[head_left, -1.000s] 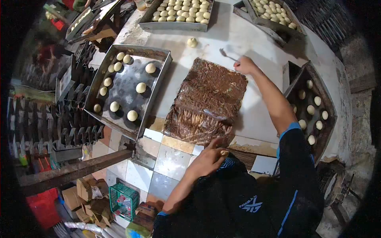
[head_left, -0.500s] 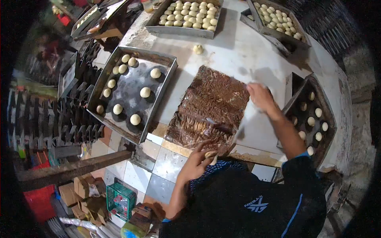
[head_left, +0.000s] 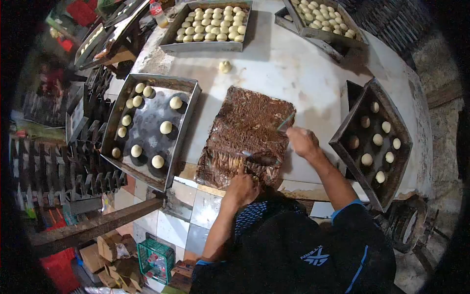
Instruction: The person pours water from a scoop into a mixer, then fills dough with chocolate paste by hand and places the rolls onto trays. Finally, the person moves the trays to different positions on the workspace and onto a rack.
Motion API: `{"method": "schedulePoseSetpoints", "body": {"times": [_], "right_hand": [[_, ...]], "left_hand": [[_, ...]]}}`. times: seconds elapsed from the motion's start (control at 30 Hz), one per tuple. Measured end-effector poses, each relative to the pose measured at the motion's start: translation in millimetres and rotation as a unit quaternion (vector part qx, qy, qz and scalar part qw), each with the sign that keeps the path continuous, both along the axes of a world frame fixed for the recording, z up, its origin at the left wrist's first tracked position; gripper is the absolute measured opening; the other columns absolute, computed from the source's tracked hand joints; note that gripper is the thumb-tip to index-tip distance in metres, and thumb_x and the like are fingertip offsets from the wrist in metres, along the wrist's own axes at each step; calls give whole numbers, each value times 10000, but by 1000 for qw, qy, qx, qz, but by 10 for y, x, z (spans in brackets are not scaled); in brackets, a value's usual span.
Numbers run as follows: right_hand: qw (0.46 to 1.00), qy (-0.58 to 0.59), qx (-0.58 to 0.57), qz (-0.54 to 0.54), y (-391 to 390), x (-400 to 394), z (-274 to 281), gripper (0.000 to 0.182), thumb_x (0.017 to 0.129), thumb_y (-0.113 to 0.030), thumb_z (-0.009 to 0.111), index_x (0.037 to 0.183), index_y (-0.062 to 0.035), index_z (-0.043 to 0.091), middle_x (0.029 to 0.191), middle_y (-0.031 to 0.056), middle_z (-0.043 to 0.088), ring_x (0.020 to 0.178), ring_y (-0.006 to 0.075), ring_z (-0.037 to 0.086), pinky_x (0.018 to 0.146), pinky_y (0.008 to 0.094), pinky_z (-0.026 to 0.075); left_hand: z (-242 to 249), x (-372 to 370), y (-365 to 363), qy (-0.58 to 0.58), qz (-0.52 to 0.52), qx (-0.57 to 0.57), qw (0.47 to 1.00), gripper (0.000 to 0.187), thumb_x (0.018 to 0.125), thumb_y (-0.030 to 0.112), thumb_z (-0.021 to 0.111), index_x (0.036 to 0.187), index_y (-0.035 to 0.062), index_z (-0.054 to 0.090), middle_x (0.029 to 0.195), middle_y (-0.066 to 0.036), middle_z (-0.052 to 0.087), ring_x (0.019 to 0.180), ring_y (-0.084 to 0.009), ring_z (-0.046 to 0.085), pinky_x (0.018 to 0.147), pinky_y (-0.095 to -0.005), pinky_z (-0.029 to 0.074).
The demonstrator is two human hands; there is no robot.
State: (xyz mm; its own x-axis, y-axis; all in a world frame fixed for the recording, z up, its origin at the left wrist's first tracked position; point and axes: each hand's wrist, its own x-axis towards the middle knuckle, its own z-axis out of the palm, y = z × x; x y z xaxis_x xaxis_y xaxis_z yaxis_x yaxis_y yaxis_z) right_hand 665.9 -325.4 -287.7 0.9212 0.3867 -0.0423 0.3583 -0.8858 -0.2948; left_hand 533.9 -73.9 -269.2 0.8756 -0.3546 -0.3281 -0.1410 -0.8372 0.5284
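A rectangular sheet covered in brown, crumbly filling lies on the white table. My left hand is at its near edge, fingers bent, with one finger pointing onto the sheet; whether it holds anything is hidden. At the sheet's right edge my right hand is closed round a thin, flat tool, its blade over the filling. Beyond the sheet sits a single pale dough ball.
A metal tray with spaced dough balls is on the left, and another tray on the right. Two fuller trays, one at the back and one at the back right, and a bottle stand beyond.
My right hand has come down and left to the sheet's edge, with the tool now over the filling. My left hand has turned palm down; the dough ball seen in it earlier is out of sight.
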Motion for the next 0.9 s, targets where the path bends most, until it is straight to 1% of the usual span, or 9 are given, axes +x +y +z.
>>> {"method": "schedulePoseSetpoints", "body": {"times": [0.1,0.23,0.27,0.37,0.53,0.63,0.67,0.83,0.9], "right_hand": [[991,-28,-4,-133,-141,132,-146,109,779,-43,553,874,3,578,806,201,622,751,412,631,677,526,503],[991,-109,-76,-30,-246,332,-430,162,783,-18,549,938,33,552,907,249,593,882,418,601,790,471,496],[984,96,126,-78,-3,194,83,152,802,-14,522,937,52,545,1019,279,568,990,420,568,836,457,474],[992,69,3,-104,-98,225,-416,209,846,-46,483,1010,63,555,1083,277,558,1004,397,574,823,453,474],[972,120,-11,-204,-75,455,-1,282,875,-85,464,1089,62,574,1098,245,570,1038,337,577,826,407,479],[999,-23,-16,26,64,226,-264,123,811,-33,504,853,13,610,875,212,643,765,325,651,681,426,518],[993,-102,63,2,27,227,-130,119,807,-34,510,843,8,615,803,208,641,641,351,631,614,460,508],[981,-80,-41,-173,-103,549,-28,97,806,-35,514,821,1,603,836,200,641,753,354,655,657,439,528],[994,-102,31,32,67,495,-135,118,816,-45,510,861,2,609,826,182,627,687,334,642,618,431,522]], "left_hand": [[264,51,-48,77,6,12,997,264,841,225,569,810,-24,653,832,-240,648,948,-428,597,1059,-468,362],[-28,9,-8,86,18,2,996,318,848,267,594,911,-40,645,1003,-326,605,1022,-461,561,972,-488,439],[-6,-25,-23,20,46,-17,999,330,828,273,619,862,-55,635,923,-344,597,933,-473,586,889,-497,470],[-70,-89,-1,-71,63,-51,994,367,820,291,635,850,-75,617,913,-395,564,870,-499,602,823,-508,499],[83,-34,2,25,35,-16,999,356,846,302,626,976,-29,617,1085,-352,541,977,-477,572,868,-511,484],[19,-47,-8,41,82,-13,996,350,848,305,620,964,-26,617,1067,-353,547,991,-474,566,901,-499,470],[185,0,-21,65,66,-4,996,323,844,291,611,947,-15,615,1034,-352,556,987,-474,567,904,-500,469],[-339,-91,60,17,31,-19,999,327,836,266,595,988,-23,622,1031,-306,584,1041,-476,540,952,-498,439],[-106,-22,17,51,35,-4,998,340,834,261,591,1016,-24,626,1049,-291,590,1081,-469,522,975,-490,428]]}}
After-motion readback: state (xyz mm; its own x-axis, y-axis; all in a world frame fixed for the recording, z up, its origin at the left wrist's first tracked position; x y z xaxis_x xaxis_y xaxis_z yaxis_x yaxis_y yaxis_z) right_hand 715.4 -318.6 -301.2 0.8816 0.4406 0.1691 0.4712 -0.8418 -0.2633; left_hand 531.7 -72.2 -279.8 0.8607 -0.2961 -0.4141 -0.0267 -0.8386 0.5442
